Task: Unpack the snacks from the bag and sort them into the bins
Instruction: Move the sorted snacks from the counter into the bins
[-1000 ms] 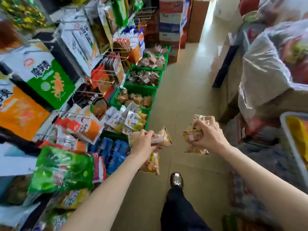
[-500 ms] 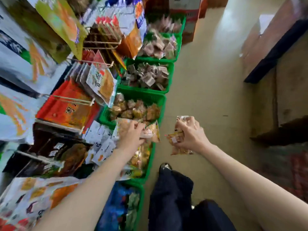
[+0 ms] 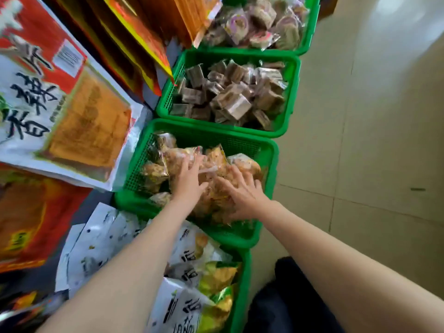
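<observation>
Two hands inside same green bin, second of row on floor. Left hand: fingers spread, nearly straight, lying on orange snack packets at pile centre; no grip visible. Right hand: fingers splayed flat, pressing packets at pile's near-right side. Packets directly under both palms, heaped toward bin's right half. Hands side by side, equally near pile. Judgement: packets delivered; next move is lift straight up, clear of rim. Neighbouring bin of brown wrapped blocks just beyond.

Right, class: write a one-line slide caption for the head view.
Both hands, left and right, press golden snack packets into a green bin.
</observation>
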